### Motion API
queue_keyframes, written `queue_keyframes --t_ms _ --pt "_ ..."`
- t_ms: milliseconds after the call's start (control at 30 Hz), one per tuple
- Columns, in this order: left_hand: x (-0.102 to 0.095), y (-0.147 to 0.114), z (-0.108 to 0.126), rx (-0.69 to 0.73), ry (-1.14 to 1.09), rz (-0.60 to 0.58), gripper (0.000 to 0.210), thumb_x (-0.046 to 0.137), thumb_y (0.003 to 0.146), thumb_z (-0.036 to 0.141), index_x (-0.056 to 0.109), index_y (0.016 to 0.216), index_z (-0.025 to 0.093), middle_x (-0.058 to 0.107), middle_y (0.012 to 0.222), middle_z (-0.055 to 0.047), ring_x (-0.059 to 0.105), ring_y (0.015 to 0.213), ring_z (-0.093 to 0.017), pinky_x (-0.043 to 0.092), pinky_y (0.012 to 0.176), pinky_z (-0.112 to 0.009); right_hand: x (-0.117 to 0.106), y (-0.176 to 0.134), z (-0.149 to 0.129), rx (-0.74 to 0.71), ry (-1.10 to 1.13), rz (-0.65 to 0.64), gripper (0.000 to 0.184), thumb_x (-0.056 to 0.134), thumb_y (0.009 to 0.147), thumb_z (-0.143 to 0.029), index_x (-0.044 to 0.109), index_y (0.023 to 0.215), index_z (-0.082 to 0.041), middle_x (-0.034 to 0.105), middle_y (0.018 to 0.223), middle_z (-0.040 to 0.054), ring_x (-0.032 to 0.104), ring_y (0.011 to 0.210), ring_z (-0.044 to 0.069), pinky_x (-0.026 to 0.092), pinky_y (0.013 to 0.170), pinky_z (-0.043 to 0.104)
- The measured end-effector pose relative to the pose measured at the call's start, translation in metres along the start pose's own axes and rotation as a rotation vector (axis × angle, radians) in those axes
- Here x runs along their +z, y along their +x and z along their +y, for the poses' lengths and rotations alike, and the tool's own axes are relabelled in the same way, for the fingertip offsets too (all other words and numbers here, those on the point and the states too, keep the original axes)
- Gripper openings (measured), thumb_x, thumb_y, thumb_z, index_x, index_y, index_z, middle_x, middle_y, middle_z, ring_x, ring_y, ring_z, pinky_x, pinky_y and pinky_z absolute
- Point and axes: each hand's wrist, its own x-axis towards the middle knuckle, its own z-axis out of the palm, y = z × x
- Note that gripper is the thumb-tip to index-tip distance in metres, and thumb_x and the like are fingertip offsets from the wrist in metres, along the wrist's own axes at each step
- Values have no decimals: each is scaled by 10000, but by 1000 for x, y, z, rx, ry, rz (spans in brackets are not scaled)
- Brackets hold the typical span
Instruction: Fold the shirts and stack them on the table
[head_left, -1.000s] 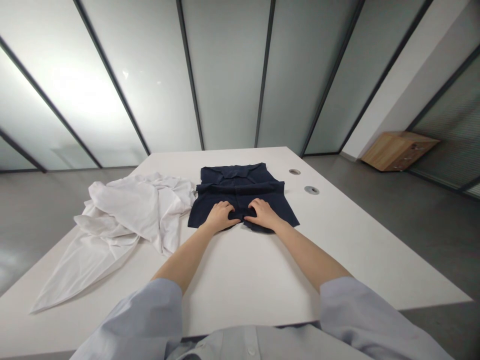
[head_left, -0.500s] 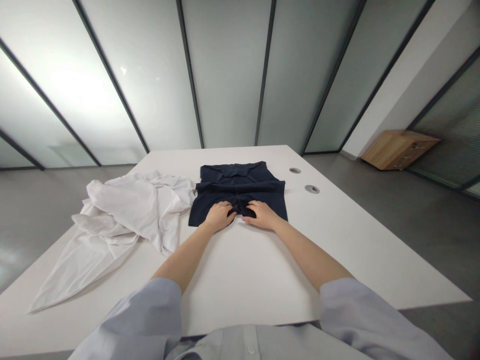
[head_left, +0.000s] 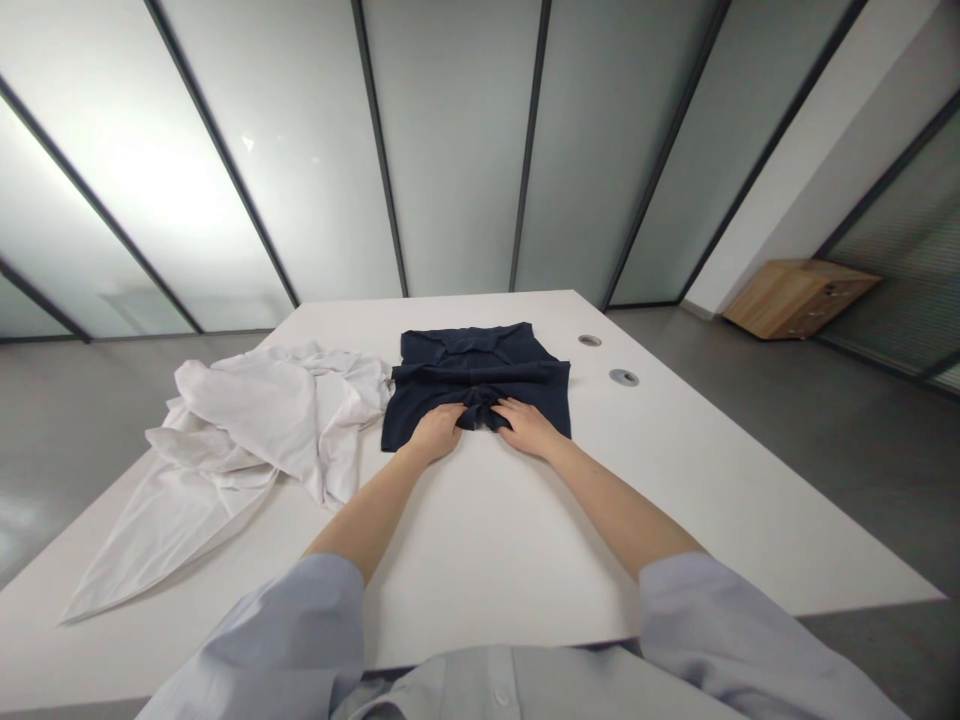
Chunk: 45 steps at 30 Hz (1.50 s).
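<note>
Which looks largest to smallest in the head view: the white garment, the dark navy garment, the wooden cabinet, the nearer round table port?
1. white garment
2. dark navy garment
3. wooden cabinet, though it stands farther off, so its true size is unsure
4. nearer round table port

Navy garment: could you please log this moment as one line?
left hand: on navy garment | right hand: on it | white garment: beside

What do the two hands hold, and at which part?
Both the left hand and right hand grip the dark blue garment at its near edge, near the middle.
</note>
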Motion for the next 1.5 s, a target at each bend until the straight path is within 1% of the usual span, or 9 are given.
queue_keyframes --t_ms 133,233,333,600,733,933,1233,1367,1500 --pt "-2 0 0 -110 58 40 450 461 787 96 625 1192 203 634 1234 -69 531 1183 -218 413 1034 -352 -6 0 -1 84 24 39 469 541 797 -148 567 1264 -177 606 1265 94 578 1120 232 437 949 336" --pt "-7 0 -1 -261 188 80 250 508 839 254 691 1003 211 666 1093 -98 555 1095 -283 442 955 -437 -9 0 3 182 -56 72 365 562 782 -164 646 1137 -170 629 1200 102 585 1071 264 463 880 350" --pt "-13 -1 -2 -330 238 86 256 496 862 351 700 914 206 662 1032 -111 577 1028 -297 466 872 -444 -11 1 7 247 -136 87 287 557 800 -184 695 1052 -186 655 1124 111 591 1023 284 469 827 369" --pt "-14 -1 0 -307 239 18 375 468 784 109 667 1078 228 653 1129 -83 591 1052 -245 453 893 -379 -7 1 11 253 -140 53 399 530 755 -81 694 1087 -229 646 1170 91 591 1042 277 469 817 370" --pt "-17 -3 -9 -376 230 132 364 480 775 113 683 1045 250 663 1138 -68 572 1089 -265 391 997 -428 -5 1 22 308 -119 176 410 511 746 -76 688 1083 -227 667 1153 81 609 1021 259 468 839 357" --pt "-23 -2 -23 -537 87 278 347 408 858 184 616 1133 215 675 1105 -92 594 1073 -256 435 936 -374 -10 -1 40 395 58 484 389 413 815 -147 651 1120 -185 658 1187 91 601 1047 270 455 910 395" --pt "-37 2 -19 -535 -154 386 325 325 917 213 557 1144 198 702 999 -91 648 974 -240 464 801 -315 -24 1 34 369 244 541 423 324 851 -188 627 1145 -160 695 1068 112 618 1000 271 455 880 354" --pt "-60 6 -23 -428 -129 268 293 359 903 259 606 1044 189 701 990 -90 642 978 -249 458 820 -321 -49 0 36 338 252 431 363 346 858 -227 670 1015 -188 717 922 78 628 906 253 457 806 321" --pt "-86 2 -25 -258 -169 -112 346 431 880 394 643 1038 171 679 1121 -103 622 1023 -254 440 879 -312 -72 -6 35 242 309 142 278 414 804 -206 682 870 -174 713 885 68 618 855 226 452 772 289"
